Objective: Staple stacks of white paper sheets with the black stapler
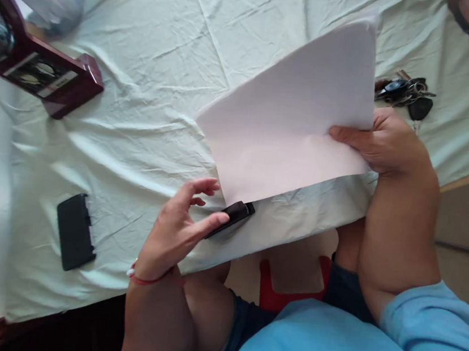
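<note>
My right hand (pixel 386 140) grips a stack of white paper (pixel 298 109) by its right edge, thumb on top and the fingers hidden beneath. The sheets are raised and slightly curved above the cloth. At the paper's lower left corner lies a black stapler-like object (pixel 236 215), its near end by the table's front edge. My left hand (pixel 186 218) is beside it with fingers apart, the thumb tip at the black object and the other fingertips close to the paper's left edge.
A pale cloth (pixel 147 119) with wrinkles covers the table. A black case (pixel 76 232) lies at the left, below a dark red stand (pixel 64 80). Keys (pixel 411 94) lie at the right, past the paper. A red stool (pixel 266 287) shows under the front edge.
</note>
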The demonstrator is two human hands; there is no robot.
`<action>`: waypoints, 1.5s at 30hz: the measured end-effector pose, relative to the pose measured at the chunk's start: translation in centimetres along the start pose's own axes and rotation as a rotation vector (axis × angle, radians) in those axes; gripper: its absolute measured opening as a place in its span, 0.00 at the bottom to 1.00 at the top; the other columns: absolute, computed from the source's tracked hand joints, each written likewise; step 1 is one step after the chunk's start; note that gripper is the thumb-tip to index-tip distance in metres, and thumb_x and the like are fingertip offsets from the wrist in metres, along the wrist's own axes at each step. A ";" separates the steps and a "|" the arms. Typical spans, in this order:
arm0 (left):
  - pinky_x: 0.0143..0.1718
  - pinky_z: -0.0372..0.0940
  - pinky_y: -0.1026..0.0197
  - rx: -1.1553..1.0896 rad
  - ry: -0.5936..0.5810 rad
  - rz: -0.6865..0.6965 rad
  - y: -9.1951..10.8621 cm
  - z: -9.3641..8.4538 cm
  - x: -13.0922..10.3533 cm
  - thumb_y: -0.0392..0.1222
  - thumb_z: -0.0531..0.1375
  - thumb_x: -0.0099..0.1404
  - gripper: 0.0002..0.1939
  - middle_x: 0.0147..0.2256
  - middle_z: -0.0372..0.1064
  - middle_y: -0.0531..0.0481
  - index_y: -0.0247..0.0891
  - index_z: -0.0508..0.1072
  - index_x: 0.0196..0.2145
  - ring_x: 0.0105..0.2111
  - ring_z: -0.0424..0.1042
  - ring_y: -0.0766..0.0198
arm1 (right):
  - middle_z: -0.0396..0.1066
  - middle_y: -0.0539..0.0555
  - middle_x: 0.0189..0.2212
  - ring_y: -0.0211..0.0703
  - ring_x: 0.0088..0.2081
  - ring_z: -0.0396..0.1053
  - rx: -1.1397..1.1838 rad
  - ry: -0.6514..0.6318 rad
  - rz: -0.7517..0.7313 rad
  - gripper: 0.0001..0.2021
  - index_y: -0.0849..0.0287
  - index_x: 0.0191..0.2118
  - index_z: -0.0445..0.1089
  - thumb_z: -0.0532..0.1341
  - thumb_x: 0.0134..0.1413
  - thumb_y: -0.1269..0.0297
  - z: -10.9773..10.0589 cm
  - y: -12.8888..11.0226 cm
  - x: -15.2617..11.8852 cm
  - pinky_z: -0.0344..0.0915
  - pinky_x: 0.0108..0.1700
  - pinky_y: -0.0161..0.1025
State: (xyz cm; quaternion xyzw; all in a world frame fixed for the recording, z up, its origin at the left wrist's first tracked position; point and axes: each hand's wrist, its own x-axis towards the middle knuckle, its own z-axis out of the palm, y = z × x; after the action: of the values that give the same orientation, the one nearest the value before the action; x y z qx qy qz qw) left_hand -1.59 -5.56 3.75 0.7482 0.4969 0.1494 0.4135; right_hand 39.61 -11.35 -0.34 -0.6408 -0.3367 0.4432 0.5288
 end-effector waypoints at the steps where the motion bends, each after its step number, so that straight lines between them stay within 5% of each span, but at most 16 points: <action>1: 0.61 0.77 0.44 0.023 -0.050 0.017 0.2 -0.2 -0.2 0.60 0.80 0.66 0.31 0.60 0.88 0.42 0.46 0.83 0.62 0.60 0.85 0.43 | 0.90 0.53 0.42 0.45 0.39 0.82 0.005 0.009 -0.002 0.24 0.55 0.36 0.87 0.92 0.41 0.47 0.0 -0.1 0.0 0.79 0.37 0.40; 7: 0.54 0.78 0.47 0.137 -0.209 0.042 0.5 -1.3 -0.3 0.53 0.75 0.72 0.14 0.47 0.90 0.49 0.47 0.89 0.50 0.47 0.86 0.49 | 0.90 0.51 0.41 0.47 0.41 0.85 0.018 0.014 -0.023 0.20 0.56 0.35 0.86 0.90 0.42 0.52 0.0 -0.6 -0.4 0.84 0.42 0.43; 19: 0.63 0.75 0.43 0.048 -0.087 -0.058 -1.2 -2.5 -0.2 0.60 0.79 0.67 0.21 0.51 0.91 0.45 0.49 0.95 0.51 0.54 0.86 0.43 | 0.89 0.53 0.41 0.46 0.39 0.84 -0.006 0.038 -0.032 0.15 0.58 0.35 0.86 0.88 0.48 0.60 -0.5 -0.5 -0.2 0.84 0.43 0.45; 28: 0.58 0.74 0.44 0.044 -0.118 -0.096 -1.6 -3.0 0.2 0.61 0.79 0.64 0.22 0.48 0.90 0.46 0.49 0.95 0.50 0.51 0.84 0.45 | 0.89 0.54 0.42 0.48 0.42 0.85 -0.038 0.062 -0.009 0.11 0.59 0.36 0.84 0.85 0.54 0.66 -0.4 -0.7 -0.6 0.88 0.50 0.52; 33: 0.61 0.76 0.43 -0.021 -0.120 -0.075 -1.5 -2.5 0.4 0.64 0.78 0.69 0.19 0.49 0.91 0.43 0.50 0.95 0.46 0.53 0.85 0.43 | 0.89 0.55 0.42 0.51 0.43 0.85 -0.053 0.050 0.004 0.12 0.59 0.36 0.86 0.86 0.54 0.62 0.0 -0.6 -0.4 0.89 0.51 0.52; 39: 0.50 0.72 0.48 -0.022 -0.070 -0.077 -1.4 -2.1 0.5 0.59 0.78 0.67 0.14 0.45 0.88 0.46 0.50 0.94 0.44 0.46 0.82 0.49 | 0.91 0.54 0.44 0.52 0.43 0.85 -0.027 0.000 0.020 0.15 0.56 0.39 0.88 0.87 0.49 0.57 0.1 -0.3 -0.1 0.90 0.50 0.50; 45: 0.49 0.70 0.49 0.014 -0.086 -0.079 -1.0 -1.6 0.9 0.58 0.76 0.67 0.14 0.42 0.86 0.46 0.46 0.90 0.39 0.45 0.80 0.50 | 0.91 0.55 0.44 0.52 0.44 0.84 -0.038 -0.007 0.042 0.16 0.56 0.39 0.88 0.88 0.50 0.56 0.1 -0.3 0.0 0.89 0.53 0.52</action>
State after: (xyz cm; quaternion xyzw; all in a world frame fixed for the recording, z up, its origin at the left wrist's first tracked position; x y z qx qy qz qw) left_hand -2.79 -3.89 3.76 0.7367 0.5086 0.0973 0.4349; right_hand 39.54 -11.22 -0.04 -0.6561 -0.3334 0.4498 0.5060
